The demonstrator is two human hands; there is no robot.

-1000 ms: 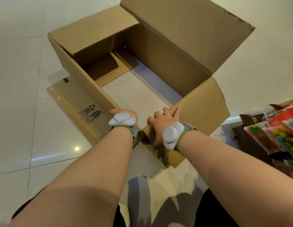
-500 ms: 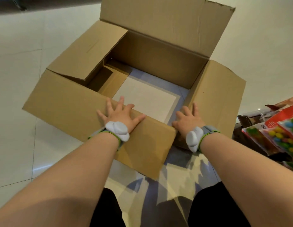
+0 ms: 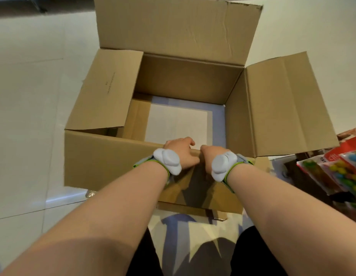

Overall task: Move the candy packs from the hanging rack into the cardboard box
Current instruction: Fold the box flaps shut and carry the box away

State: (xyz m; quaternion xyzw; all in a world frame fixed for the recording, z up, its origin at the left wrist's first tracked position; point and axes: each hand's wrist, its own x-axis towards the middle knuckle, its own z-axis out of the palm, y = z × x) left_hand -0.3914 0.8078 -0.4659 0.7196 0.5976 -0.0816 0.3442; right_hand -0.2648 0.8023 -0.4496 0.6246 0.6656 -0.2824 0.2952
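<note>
Head camera looks down at our two arms and a big cardboard box (image 3: 185, 80) on the white floor (image 3: 29, 96). The box is open, with its flaps folded out, and we see no candy inside it yet. Part of the bottom looks white.

Our left hand (image 3: 181, 154) and our right hand (image 3: 208, 158) sit close together on the near flap (image 3: 105, 158) of the box. The fingers of both hands curl over the top edge of that flap and hold it. Both arms reach straight out in front of us, and each wrist wears a gray band with a white lump on it.

The candy packs (image 3: 340, 174) are far to our right, at the edge of the picture. They are shiny bags with bright round candies inside and red tops. We cannot see the hanging rack well from here, so we cannot tell how the packs hang.

We think the packs are light and soft. The plastic looks slippery and may crinkle and bend when we grab it. The candies inside may slide around. A good place to hold looks like the flat red top, pinched between thumb and fingers. We should not squeeze the middle too hard.

The box is stiff but thin, and the flaps bend easily. It looks light enough to slide.
</note>
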